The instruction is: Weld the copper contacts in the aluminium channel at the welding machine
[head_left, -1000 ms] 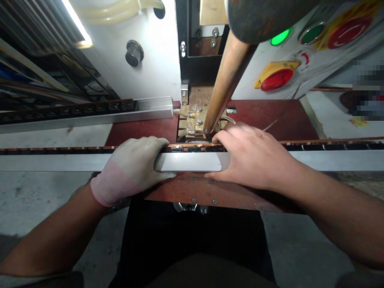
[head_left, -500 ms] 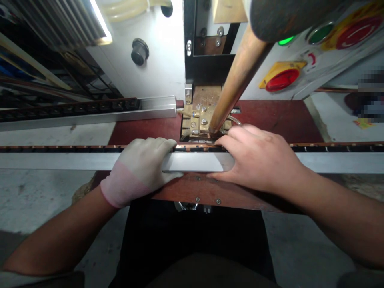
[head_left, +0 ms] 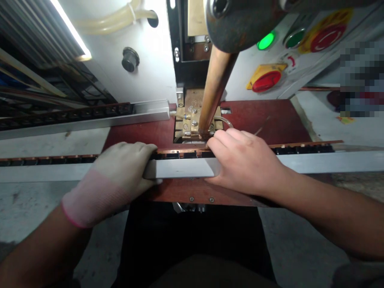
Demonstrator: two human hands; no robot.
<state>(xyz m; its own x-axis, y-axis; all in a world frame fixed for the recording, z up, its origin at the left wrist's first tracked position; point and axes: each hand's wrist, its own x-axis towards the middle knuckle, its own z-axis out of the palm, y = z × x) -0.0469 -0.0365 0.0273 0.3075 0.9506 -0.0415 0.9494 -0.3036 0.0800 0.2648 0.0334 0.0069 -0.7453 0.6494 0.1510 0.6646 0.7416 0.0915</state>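
Note:
A long grey metal rail [head_left: 180, 168] with a copper strip and a row of black slots along its far edge lies across the red-brown work plate [head_left: 270, 120]. My gloved left hand [head_left: 117, 176] is wrapped over the rail left of centre. My bare right hand [head_left: 243, 162] grips the rail right of centre, its fingertips at the copper strip. Just beyond those fingertips a copper electrode rod [head_left: 213, 92] comes down onto a brass fixture block [head_left: 189, 120].
A second slotted rail [head_left: 90, 116] lies at the back left. The white machine front carries a black knob [head_left: 130, 59], green lamps [head_left: 265, 41], a red switch on yellow [head_left: 265, 80] and a large red button [head_left: 325, 32]. Grey concrete benches flank the plate.
The rail has slid to the left; its right end now shows. My left hand went left with it, and the view shifted slightly.

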